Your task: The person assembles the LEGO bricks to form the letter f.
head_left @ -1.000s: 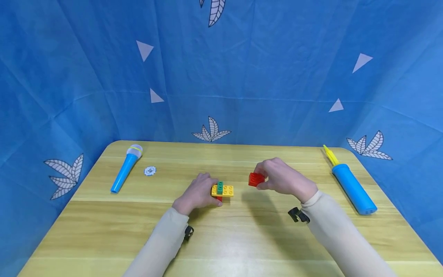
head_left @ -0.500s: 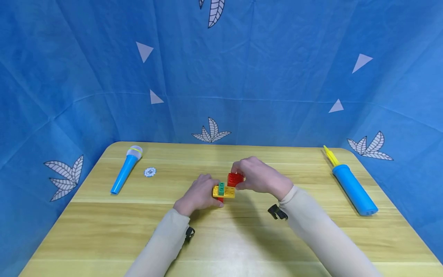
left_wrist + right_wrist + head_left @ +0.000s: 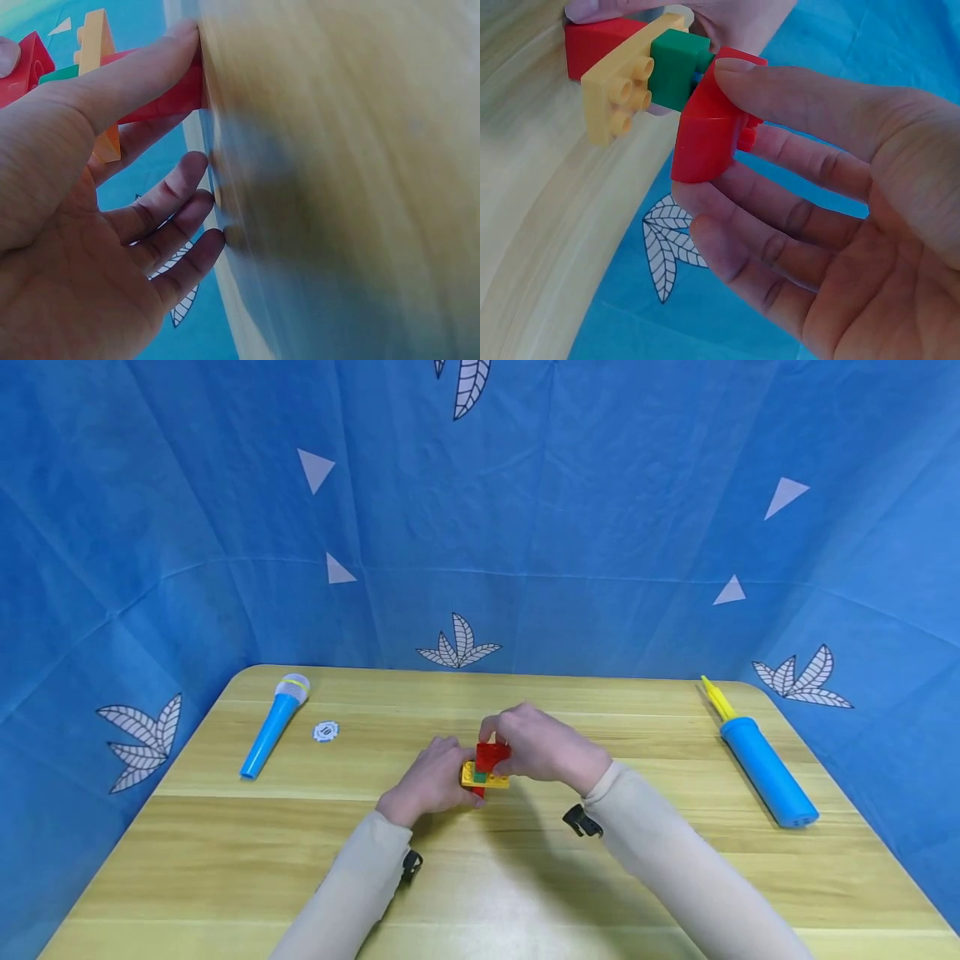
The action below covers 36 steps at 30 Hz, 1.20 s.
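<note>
On the table stands a small stack of toy building bricks: a red brick (image 3: 600, 49) at the bottom, a flat yellow plate brick (image 3: 604, 94) across it, and a green brick (image 3: 672, 69) on top. My left hand (image 3: 429, 782) pinches the bottom red brick between thumb and fingers, its fingertips at the tabletop. Above the green brick my right hand (image 3: 542, 747) pinches an angled red brick (image 3: 709, 127) by its sides. That brick sits tilted against the green brick's studs, with a gap on one side in the right wrist view.
A blue toy microphone (image 3: 272, 727) and a round white chip (image 3: 326, 731) marked 10 lie on the wooden table (image 3: 225, 860) at left. To the right lies a blue hand pump (image 3: 765, 768) with a yellow nozzle. Blue cloth (image 3: 615, 527) hangs behind the table.
My right hand has moved left with the angled red brick, from beside the stack to over the green brick. The left hand keeps its hold almost unmoved.
</note>
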Each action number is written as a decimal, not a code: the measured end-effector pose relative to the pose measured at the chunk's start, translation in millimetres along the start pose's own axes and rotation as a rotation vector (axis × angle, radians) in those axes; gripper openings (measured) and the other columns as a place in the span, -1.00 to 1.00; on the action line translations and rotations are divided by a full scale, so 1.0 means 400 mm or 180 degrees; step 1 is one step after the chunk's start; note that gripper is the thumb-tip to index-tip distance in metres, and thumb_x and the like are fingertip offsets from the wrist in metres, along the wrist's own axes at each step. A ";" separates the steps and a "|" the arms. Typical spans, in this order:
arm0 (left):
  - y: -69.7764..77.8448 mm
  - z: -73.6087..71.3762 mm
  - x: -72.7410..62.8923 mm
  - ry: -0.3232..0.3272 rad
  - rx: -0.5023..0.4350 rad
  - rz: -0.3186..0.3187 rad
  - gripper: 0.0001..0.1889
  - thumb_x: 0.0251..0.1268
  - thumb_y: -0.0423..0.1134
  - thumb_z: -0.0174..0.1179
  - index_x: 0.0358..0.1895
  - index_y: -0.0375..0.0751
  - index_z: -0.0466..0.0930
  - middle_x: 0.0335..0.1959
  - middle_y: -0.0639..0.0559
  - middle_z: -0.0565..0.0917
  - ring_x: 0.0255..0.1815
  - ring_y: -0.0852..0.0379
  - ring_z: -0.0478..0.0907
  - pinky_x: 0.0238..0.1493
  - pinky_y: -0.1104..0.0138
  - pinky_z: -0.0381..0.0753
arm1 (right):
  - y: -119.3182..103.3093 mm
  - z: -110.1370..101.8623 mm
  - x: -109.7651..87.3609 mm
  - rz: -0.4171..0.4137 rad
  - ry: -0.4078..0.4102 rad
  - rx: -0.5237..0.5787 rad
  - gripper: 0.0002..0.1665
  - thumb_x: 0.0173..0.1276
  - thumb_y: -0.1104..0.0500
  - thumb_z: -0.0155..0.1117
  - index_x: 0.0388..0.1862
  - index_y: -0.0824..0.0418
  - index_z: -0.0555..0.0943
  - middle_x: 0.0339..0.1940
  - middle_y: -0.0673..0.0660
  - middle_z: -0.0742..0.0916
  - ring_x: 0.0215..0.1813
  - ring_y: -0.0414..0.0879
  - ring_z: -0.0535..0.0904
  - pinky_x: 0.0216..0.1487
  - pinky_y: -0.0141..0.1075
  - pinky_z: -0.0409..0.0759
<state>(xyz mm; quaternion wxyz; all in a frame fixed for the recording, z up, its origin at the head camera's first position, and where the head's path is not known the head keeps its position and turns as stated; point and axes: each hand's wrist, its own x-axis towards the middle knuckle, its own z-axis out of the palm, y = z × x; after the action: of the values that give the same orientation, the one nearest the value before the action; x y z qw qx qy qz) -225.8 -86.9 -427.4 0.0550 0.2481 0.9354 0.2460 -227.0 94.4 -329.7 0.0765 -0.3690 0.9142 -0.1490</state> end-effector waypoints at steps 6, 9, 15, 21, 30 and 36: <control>0.004 -0.002 -0.002 -0.0008 0.0036 0.0012 -0.40 -0.07 -0.08 0.58 0.14 -0.04 0.64 -0.30 0.12 0.45 -0.14 0.01 0.30 -0.15 0.17 0.34 | -0.005 0.005 0.002 0.0069 -0.0044 0.0034 -0.61 0.08 0.32 0.58 -0.11 0.24 0.66 -0.29 0.04 0.72 -0.31 -0.15 0.61 -0.21 -0.35 0.61; 0.004 -0.002 -0.004 -0.0028 0.0042 0.0018 -0.40 -0.06 -0.09 0.58 0.14 -0.06 0.64 -0.31 0.11 0.44 -0.15 0.01 0.29 -0.16 0.17 0.34 | -0.006 0.010 0.003 0.0088 -0.0067 0.0052 -0.61 0.08 0.31 0.58 -0.10 0.24 0.66 -0.30 0.04 0.72 -0.33 -0.16 0.60 -0.21 -0.36 0.60; 0.006 -0.003 -0.004 -0.0034 0.0038 0.0004 -0.42 -0.04 -0.08 0.57 0.13 -0.05 0.64 -0.32 0.12 0.43 -0.15 0.01 0.29 -0.16 0.17 0.34 | -0.006 0.012 0.003 0.0088 -0.0060 0.0008 -0.60 0.08 0.30 0.58 -0.09 0.23 0.65 -0.30 0.04 0.73 -0.33 -0.17 0.61 -0.21 -0.36 0.60; 0.004 -0.004 -0.001 -0.0046 0.0075 -0.0025 -0.41 -0.05 -0.07 0.57 0.14 -0.02 0.64 -0.30 0.13 0.44 -0.16 0.03 0.29 -0.16 0.19 0.34 | -0.003 0.012 0.003 0.0074 -0.0039 0.0031 -0.62 0.08 0.31 0.58 -0.11 0.22 0.65 -0.31 0.03 0.72 -0.33 -0.18 0.60 -0.22 -0.36 0.59; 0.003 -0.004 -0.001 -0.0023 0.0061 -0.0005 -0.40 -0.08 -0.07 0.59 0.13 -0.03 0.65 -0.33 0.13 0.44 -0.19 0.04 0.28 -0.18 0.20 0.34 | -0.004 0.016 -0.001 0.0031 0.0047 0.0053 -0.67 0.08 0.33 0.57 -0.18 0.22 0.65 -0.34 0.01 0.70 -0.34 -0.17 0.56 -0.23 -0.36 0.57; 0.001 -0.004 0.000 -0.0023 0.0030 0.0006 -0.41 -0.07 -0.06 0.58 0.12 -0.03 0.65 -0.33 0.13 0.43 -0.18 0.04 0.28 -0.17 0.19 0.33 | -0.007 0.016 -0.002 0.0011 0.0087 0.0011 -0.69 0.08 0.33 0.57 -0.21 0.20 0.65 -0.35 0.02 0.68 -0.31 -0.15 0.56 -0.22 -0.35 0.57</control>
<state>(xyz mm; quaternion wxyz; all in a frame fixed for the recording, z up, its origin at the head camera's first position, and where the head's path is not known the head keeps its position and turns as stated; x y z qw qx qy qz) -225.9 -87.2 -425.9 0.0570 0.2500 0.9361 0.2408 -223.1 91.5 -334.7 0.0650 -0.3652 0.9156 -0.1555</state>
